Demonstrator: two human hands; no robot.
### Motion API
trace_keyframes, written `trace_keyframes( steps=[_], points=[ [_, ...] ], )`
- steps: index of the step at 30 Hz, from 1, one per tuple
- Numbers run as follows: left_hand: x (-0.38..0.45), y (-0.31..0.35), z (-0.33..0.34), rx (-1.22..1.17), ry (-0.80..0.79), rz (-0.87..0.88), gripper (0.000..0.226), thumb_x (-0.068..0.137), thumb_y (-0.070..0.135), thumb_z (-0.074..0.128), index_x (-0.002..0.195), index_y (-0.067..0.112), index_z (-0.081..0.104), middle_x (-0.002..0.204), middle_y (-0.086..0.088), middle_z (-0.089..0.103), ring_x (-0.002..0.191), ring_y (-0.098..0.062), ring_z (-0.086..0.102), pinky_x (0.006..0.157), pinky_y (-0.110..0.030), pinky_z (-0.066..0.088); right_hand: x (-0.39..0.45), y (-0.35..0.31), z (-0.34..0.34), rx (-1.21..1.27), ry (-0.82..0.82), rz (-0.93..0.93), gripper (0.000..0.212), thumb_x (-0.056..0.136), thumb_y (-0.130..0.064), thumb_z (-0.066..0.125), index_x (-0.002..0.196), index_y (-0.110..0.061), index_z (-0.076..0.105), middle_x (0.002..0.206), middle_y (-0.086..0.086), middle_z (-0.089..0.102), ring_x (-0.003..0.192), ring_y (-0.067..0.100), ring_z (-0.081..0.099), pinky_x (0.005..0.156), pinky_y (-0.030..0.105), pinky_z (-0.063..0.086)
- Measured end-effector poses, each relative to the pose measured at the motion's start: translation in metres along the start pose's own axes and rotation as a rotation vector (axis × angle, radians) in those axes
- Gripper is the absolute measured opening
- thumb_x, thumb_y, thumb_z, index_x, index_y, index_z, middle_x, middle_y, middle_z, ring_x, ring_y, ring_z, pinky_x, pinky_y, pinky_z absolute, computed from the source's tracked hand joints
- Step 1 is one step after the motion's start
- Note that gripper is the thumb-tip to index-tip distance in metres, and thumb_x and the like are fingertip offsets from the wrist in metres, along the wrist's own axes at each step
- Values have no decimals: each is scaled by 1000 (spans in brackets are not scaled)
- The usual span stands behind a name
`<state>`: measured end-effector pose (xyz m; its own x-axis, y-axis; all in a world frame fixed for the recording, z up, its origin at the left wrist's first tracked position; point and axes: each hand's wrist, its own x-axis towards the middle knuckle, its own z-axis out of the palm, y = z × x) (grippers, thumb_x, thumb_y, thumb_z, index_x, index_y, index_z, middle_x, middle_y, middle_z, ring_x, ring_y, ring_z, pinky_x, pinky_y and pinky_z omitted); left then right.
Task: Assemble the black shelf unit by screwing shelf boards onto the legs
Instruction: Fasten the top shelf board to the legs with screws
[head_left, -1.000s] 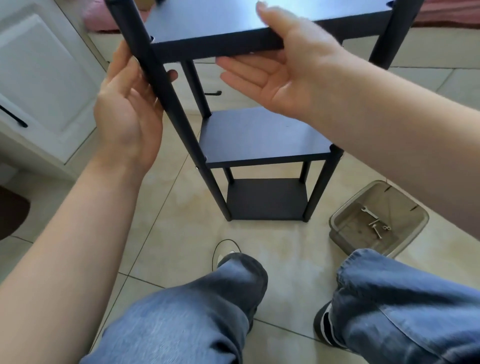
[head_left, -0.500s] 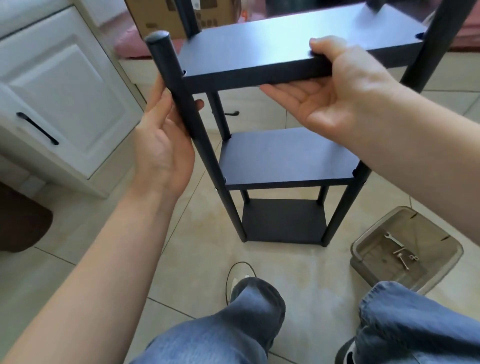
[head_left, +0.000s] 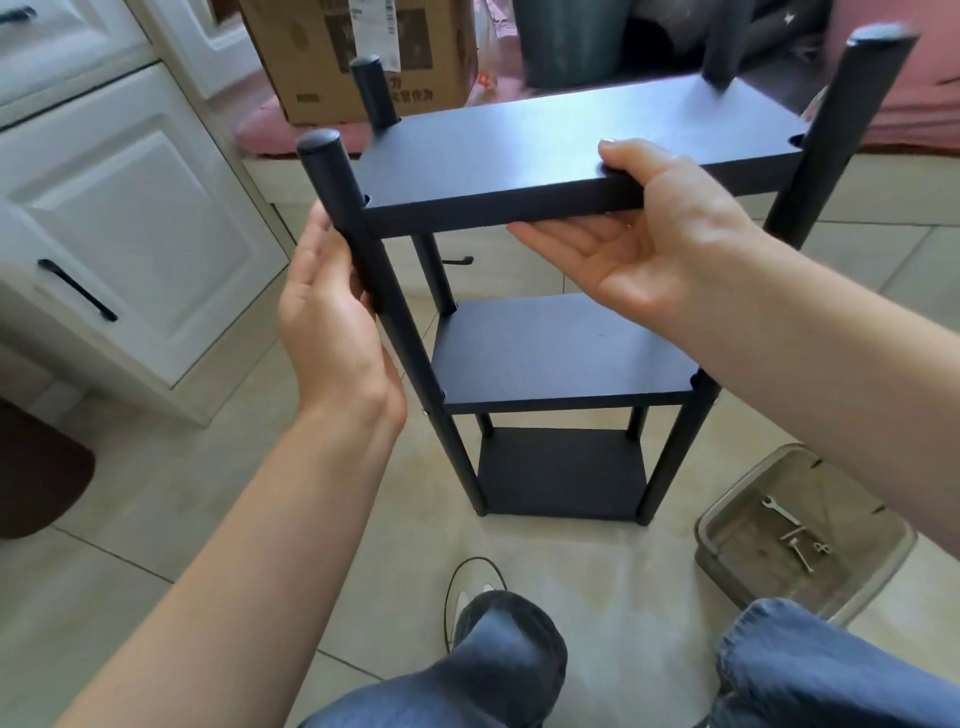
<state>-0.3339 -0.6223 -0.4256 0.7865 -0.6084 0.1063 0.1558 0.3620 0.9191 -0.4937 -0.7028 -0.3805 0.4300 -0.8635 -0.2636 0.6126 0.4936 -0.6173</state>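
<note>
Standing upright on the floor tiles: black shelf unit, three boards already sitting on four legs, long axis vertical, directly ahead of both hands.

Left hand wrapping loosely around the near-left leg just below the top board; palm against the leg's left side, fingers going behind it, fingertips hidden, so tightness of grip hard to judge.

Right hand clamping the top board's front edge, right of that leg: thumb lying on the upper face, four fingers stretching flat along the underside toward the left leg. Pinching the board between thumb and fingers.

Key relation: top board lying horizontal, long axis running left-right between the two hands; right hand already on it, left hand on the post beside it. Likely steadying or squaring board against leg; fastening at that corner not visible, so cannot tell whether screwed down yet.

Middle board and bottom board sitting below the top board, looking seated.

Right of the shelf unit's base: clear plastic tub on the floor holding a small wrench and a few bolts, nearer the right hand, well apart from it though.

Behind the top board: cardboard box. Left of the unit: white cabinet door.

Judging task near its end.
</note>
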Motion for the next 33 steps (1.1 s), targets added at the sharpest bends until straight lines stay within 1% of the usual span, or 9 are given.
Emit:
trace_keyframes(
  steps=[5,8,14,20,22,26,29,31,33],
  points=[
    [-5,4,3,39,182,53,11,99,9,61,93,17,67,96,-4,72,96,-19,71,89,-30,59,1,-1,-1,15,-5,10,13,97,-13,59,89,-8,50,101,31,70,85,45,72,77,57,58],
    [-4,5,2,47,183,51,12,99,11,62,92,18,69,98,-4,74,102,-21,73,92,-31,59,2,0,-1,26,-1,22,11,96,-13,60,91,-7,52,99,31,70,84,44,72,77,56,58],
    [-6,5,-4,43,127,24,8,99,15,62,104,19,66,116,-8,73,111,-20,70,101,-34,55,0,-3,-6,-13,-9,41,17,95,-15,62,83,-10,51,99,27,71,86,42,72,78,55,59],
    [-11,6,-6,170,142,48,13,97,17,65,107,25,69,112,5,74,107,-6,69,94,-20,50,-4,-4,-7,-14,-4,63,19,95,-17,62,82,-12,49,102,25,72,89,41,72,82,55,58],
    [-17,5,-1,193,138,63,23,98,14,63,119,24,69,112,13,73,104,3,67,87,-12,50,-4,-4,-4,-17,-5,74,14,96,-15,60,86,-11,51,102,26,71,89,41,72,81,54,58],
    [-20,-1,6,240,60,47,50,98,4,55,146,16,53,136,10,64,112,11,61,88,-5,47,-2,-1,3,8,-3,98,11,97,-13,58,90,-8,52,104,29,69,94,43,70,84,53,58],
    [-11,-3,14,233,24,21,61,98,4,52,156,19,37,138,11,61,84,24,58,74,-1,44,1,3,9,2,-8,107,9,99,-16,56,95,-8,53,104,27,69,96,40,70,83,51,58],
    [-8,1,20,240,13,2,61,99,7,51,156,21,36,119,16,65,66,24,54,65,2,40,0,5,12,-21,-2,134,19,99,-19,56,110,-3,55,105,28,69,98,40,70,83,50,57],
    [-6,6,23,291,-7,-11,49,99,7,51,142,31,48,91,24,54,52,23,48,56,4,37,-2,5,12,-63,7,192,35,99,-23,57,119,5,53,111,32,66,106,42,66,88,49,55]
  ],
)
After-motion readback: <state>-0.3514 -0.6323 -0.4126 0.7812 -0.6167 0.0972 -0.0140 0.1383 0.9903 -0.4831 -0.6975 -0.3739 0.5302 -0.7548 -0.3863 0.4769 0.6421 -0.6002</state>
